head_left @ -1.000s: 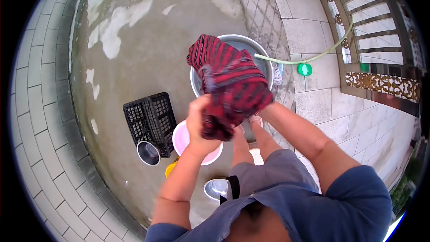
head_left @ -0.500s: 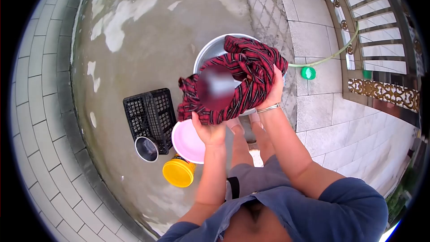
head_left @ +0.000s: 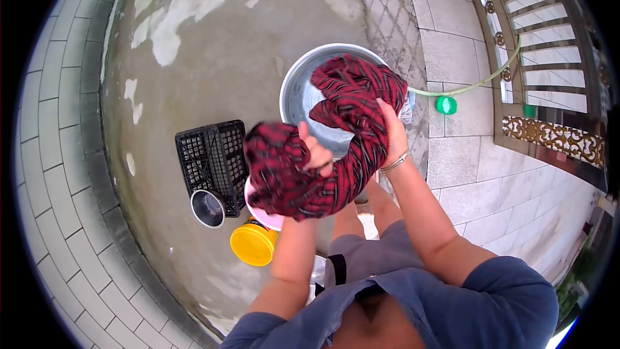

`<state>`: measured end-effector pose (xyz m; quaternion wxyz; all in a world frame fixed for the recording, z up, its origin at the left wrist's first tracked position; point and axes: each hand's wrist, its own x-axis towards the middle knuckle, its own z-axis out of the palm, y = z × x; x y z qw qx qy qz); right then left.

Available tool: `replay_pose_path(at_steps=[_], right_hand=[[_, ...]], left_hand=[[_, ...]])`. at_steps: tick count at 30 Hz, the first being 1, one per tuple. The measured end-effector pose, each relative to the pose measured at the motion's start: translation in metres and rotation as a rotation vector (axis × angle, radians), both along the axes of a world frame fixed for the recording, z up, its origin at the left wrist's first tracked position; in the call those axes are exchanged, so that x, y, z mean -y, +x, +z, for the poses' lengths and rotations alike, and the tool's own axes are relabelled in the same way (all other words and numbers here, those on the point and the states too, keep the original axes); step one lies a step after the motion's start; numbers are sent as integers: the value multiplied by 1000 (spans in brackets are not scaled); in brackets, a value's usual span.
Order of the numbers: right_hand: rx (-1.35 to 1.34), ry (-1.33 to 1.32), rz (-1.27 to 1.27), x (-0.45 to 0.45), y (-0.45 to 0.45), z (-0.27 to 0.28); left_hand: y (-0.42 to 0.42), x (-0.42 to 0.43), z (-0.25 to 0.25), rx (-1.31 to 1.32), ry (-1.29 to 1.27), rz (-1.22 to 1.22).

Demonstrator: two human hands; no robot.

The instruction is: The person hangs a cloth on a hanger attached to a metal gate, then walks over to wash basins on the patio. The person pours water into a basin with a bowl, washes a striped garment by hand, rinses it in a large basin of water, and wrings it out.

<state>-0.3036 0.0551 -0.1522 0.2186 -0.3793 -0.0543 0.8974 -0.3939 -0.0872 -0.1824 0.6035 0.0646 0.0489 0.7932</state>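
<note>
A red and black plaid cloth, wet-looking and bunched into a loose curve, hangs between my hands over a round metal basin. My right hand grips its right part, thumb on top. At the left end, the cloth wraps over my left wrist, and my left hand shows through the fold with curled fingers against the fabric. Some of the left end is blurred by motion. Whether the cloth is a garment I cannot tell.
Left of my legs stand a black plastic crate, a small metal pot, a yellow bucket and a partly covered pink basin. A pale green hose runs right past a green container to a metal gate.
The left end of the cloth has swung left and down, covering more of the pink basin. My left hand has moved up into the fold. More of the metal basin shows.
</note>
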Motion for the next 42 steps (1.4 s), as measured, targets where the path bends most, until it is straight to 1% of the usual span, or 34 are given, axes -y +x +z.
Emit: replay_pose_path(at_steps=[1,2,3,4,5,6,8,9,10,12,13,15,16,18,19,20,22,23,24,26,28,30,31,32,33,34,36,38,39,40,42], right_hand=[[162,145,74,3,3,0],[325,292,148,5,5,0],[370,368,166,10,5,1],[479,386,236,12,8,-4],[535,446,275,13,9,-11],[589,504,315,15,10,-18],[720,789,561,18,6,-19],[930,957,834,19,5,-10],[1115,1228,1066,22,2,-6],[1145,1422,1207,22,-1,-1],[1150,1422,1208,15,-4,4],[881,1121,1512,-3,-10,13],[706,987,1319,-2,2,-11],[311,580,755,4,27,-25],[165,378,476,7,50,-55],[27,63,361,13,67,-55],[-341,-145,391,43,67,-50],[-474,-236,368,55,61,-48],[-543,-295,323,60,50,-47],[-647,-371,202,57,25,-44],[-689,-402,111,37,5,-48],[-601,-402,85,17,1,-60],[-481,-389,97,10,4,-68],[-313,-356,120,5,8,-70],[-145,-285,153,1,14,-70],[25,-160,197,-1,18,-70],[367,404,296,-7,17,-58],[491,674,287,-2,11,-67],[558,788,360,0,10,-81],[694,934,476,0,10,-95],[759,996,642,-4,0,-70]], left_hand=[[-1,-1,17,333,91,-217],[-1,7,-19,135,-18,-235],[1,0,12,-73,-408,-289],[3,-4,43,-288,-797,-334],[6,4,22,-109,-552,-289],[11,8,20,-55,-542,-242],[25,13,19,-42,-638,-118],[30,12,16,-52,-683,-56],[35,11,12,-74,-717,-10],[37,5,3,-121,-768,53],[38,1,-1,-144,-782,69],[38,-9,-3,-146,-786,68],[38,-12,-3,-135,-788,51],[36,-15,6,-70,-769,-14],[35,-16,13,-6,-729,-61],[35,-14,23,96,-653,-108],[42,-9,40,310,-475,-175],[48,-6,48,404,-401,-185],[55,-6,54,493,-333,-185],[65,-6,57,594,-283,-178],[72,-5,54,652,-274,-184],[73,0,44,615,-321,-208],[75,8,30,552,-261,-267],[68,4,50,358,-356,-344],[59,4,62,187,-441,-371],[52,3,66,-11,-535,-376],[42,0,68,-465,-682,-365],[39,-4,57,-841,-769,-332],[40,-6,48,-990,-807,-306],[40,-9,41,-1099,-843,-295],[41,-12,28,-1211,-922,-323]])
